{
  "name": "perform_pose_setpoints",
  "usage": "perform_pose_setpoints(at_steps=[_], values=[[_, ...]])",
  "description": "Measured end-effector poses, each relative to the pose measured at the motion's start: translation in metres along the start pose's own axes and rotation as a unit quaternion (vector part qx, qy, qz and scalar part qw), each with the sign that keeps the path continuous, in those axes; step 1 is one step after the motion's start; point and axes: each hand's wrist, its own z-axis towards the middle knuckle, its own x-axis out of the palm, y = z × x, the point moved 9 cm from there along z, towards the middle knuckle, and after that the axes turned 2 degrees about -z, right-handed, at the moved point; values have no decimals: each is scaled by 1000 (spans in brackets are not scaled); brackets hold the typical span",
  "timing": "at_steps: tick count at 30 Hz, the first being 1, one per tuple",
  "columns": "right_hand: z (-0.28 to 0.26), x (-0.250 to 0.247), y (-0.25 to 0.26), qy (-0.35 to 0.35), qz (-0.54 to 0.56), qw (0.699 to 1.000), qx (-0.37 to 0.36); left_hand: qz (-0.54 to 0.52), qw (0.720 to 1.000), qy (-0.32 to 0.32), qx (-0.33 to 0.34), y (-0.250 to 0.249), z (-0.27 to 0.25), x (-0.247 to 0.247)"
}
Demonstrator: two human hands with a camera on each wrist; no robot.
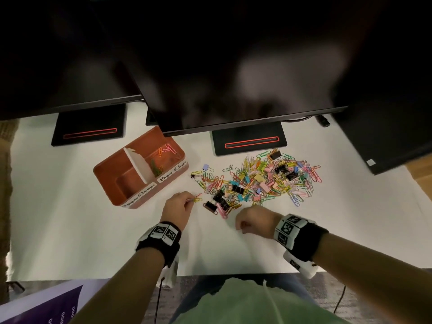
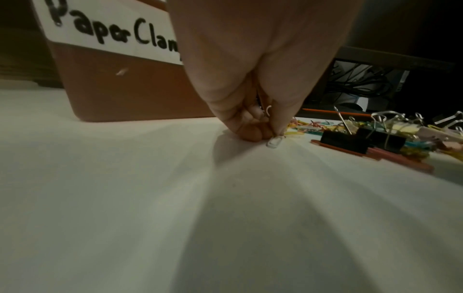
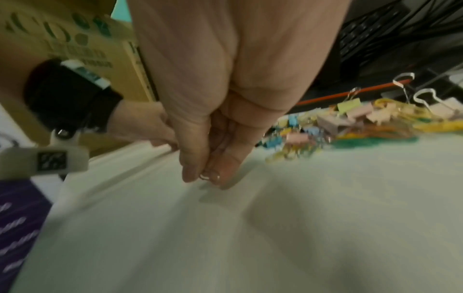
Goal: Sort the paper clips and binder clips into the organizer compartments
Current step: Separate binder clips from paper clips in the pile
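The left hand (image 1: pixel 177 208) pinches a small bunch of paper clips (image 1: pixel 195 199) between thumb and fingertips, low over the white surface (image 1: pixel 70 230), just beside the brown organizer (image 1: pixel 112 199). The right hand (image 1: pixel 253 222) hovers near the pile (image 1: pixel 257 181) with its fingers curled in; the blurred wrist view hints at something small at the fingertips, but I cannot tell whether it holds anything.

The organizer has 2 labelled sections: the far one already holds a few paper clips (image 1: pixel 167 149), while the near one, marked for clamps, looks empty. Most of the mixed pile lies unsorted to its right.

Paper clips are light, thin wire and likely to slip or tangle, so a fingertip pinch across the loops suits them. Binder clips (image 1: pixel 238 189) are stiffer and bulkier; taking one by its body or wire handles should be easiest.
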Motion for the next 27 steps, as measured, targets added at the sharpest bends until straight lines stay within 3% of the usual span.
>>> perform_pose_setpoints(at_steps=[4, 8, 16, 27], values=[[20, -68, 22, -130, 31, 990, -48, -32, 999, 2, -32, 8, 4, -2], [63, -107, 32, -179, 15, 983, -42, -45, 998, -9, -49, 11, 7, -5], [108, -86, 21, -57, -73, 996, -12, 11, 999, 25, -26, 8, 15, 2], [113, -83, 17, -42, -96, 994, -22, 11, 999, 39, 19, 0, 37, 9]])
